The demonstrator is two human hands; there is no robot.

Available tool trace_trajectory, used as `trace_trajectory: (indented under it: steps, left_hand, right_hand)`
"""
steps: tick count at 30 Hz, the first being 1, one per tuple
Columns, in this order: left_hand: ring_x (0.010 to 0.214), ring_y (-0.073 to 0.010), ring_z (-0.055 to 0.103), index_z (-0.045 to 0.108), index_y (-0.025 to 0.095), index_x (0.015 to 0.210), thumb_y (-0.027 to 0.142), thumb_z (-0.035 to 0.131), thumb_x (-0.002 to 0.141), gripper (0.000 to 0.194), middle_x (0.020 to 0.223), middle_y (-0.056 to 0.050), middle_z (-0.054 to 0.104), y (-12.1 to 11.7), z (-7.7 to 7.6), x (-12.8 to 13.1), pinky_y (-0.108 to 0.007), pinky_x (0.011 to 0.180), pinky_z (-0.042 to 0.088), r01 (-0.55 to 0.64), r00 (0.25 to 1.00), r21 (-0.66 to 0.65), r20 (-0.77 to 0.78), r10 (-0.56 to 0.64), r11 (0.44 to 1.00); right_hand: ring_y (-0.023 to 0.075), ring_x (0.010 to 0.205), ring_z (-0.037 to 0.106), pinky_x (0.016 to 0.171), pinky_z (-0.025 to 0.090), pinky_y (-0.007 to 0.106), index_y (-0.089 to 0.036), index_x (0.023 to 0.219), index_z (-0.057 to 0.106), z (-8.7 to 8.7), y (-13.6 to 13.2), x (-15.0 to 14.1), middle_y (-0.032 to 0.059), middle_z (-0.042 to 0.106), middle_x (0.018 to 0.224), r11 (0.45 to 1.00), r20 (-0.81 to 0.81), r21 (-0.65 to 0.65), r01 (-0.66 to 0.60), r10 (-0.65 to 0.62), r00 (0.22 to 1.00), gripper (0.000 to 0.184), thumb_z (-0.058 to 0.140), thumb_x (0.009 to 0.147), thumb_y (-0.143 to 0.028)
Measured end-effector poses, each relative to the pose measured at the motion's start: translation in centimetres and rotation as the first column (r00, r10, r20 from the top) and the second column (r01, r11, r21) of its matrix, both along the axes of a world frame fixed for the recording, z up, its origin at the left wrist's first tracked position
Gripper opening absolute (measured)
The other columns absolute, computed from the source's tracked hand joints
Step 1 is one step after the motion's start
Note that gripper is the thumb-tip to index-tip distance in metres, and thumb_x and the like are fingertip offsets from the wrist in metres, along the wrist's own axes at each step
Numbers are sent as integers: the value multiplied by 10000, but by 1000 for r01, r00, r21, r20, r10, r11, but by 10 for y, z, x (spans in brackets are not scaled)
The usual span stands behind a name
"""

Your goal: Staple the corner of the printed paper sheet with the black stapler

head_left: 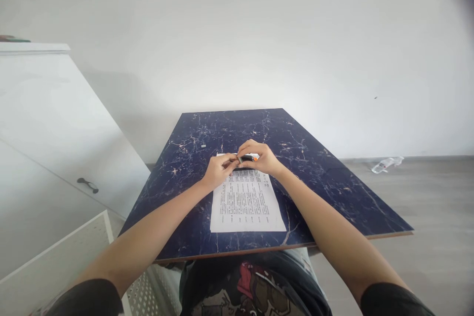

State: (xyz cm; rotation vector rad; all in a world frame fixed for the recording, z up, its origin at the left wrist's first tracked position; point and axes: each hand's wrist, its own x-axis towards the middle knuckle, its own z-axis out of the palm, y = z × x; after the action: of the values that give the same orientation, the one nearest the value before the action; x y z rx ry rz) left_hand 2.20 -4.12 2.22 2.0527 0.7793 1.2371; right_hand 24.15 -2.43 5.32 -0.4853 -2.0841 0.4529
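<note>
A small black stapler [247,158] with an orange part lies between my two hands, above the far end of a printed paper sheet [246,202]. My right hand [261,155] curls around the stapler from the right, thumb and fingers closed on it. My left hand [220,170] meets it from the left, with its fingertips pinched together at the stapler's near-left end. A narrow grey-green strip [240,160] shows right at the fingertips; its kind is too small to make out. The fingers hide much of the stapler.
The dark blue marbled table [314,197] stands against a white wall. On it, left of the paper's far end, lies a small pale grey piece [203,146]. A white cabinet [55,123] and a white perforated basket [142,291] are at left. A clear plastic item [387,164] lies on the floor at right.
</note>
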Motion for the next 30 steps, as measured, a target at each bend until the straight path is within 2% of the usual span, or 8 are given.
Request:
trace_trajectory:
  steps: [11,13,16,19,22,26,28,30]
  left_hand:
    - [526,-104,645,762,183,1037,337,565,1006,252,903,-66,771,-3,6,-3,-253,555,537,88,995,157,-61,-80,984]
    - [532,-104,644,755,189,1073,339,553,1008,260,908,-62,775,0,8,-6,-251,557,534,44,997,184,-64,-33,982]
    - [578,-118,650,744,188,1055,348,535,1011,266,890,-50,774,15,11,-19,-256,598,536,-163,984,222,-39,176,961]
    - [723,-168,694,728,184,1056,308,502,1008,262,897,-56,762,42,11,-42,-302,732,566,-423,891,239,-66,449,874]
    - [1025,-246,688,709,177,1147,201,491,966,285,1104,-109,739,68,2,-65,-390,962,538,-542,743,307,-261,616,783]
    - [1320,-333,538,665,143,1292,199,498,959,376,1419,-168,597,87,-21,-78,-483,1116,444,-528,582,331,-530,617,782]
    - [1354,-357,507,649,143,1330,212,481,973,400,1488,-166,549,91,-29,-78,-518,1103,449,-528,536,302,-607,587,794]
    - [1341,-365,515,658,151,1323,207,460,982,398,1485,-160,556,92,-33,-76,-538,1083,458,-517,514,286,-650,560,807]
  right_hand:
    - [242,952,681,898,565,450,-235,905,760,2,-2,0,82,751,970,998,-40,-61,9,-12,999,307,824,814,-521]
    - [237,919,688,860,572,432,-226,859,750,0,2,3,88,758,968,992,-69,-107,67,-75,995,310,824,812,-523]
    - [213,830,679,776,561,384,-214,792,732,-6,16,17,78,764,947,953,-136,-167,251,-275,952,312,831,792,-509]
    - [193,735,659,700,541,342,-200,737,733,-17,35,43,61,768,870,843,-125,-265,469,-512,850,313,846,736,-492]
    - [195,629,656,631,532,322,-191,734,760,-32,52,77,48,751,721,664,-21,-412,624,-691,722,296,856,678,-465]
    - [240,643,717,680,576,339,-182,717,773,-52,66,110,56,744,644,436,80,-537,722,-826,558,230,853,634,-381]
    - [260,709,748,747,595,351,-173,757,789,-59,71,118,75,772,705,392,79,-550,738,-855,513,227,852,625,-348]
    - [265,765,762,803,600,353,-164,822,805,-64,75,121,87,791,772,386,90,-531,754,-859,503,236,839,631,-299]
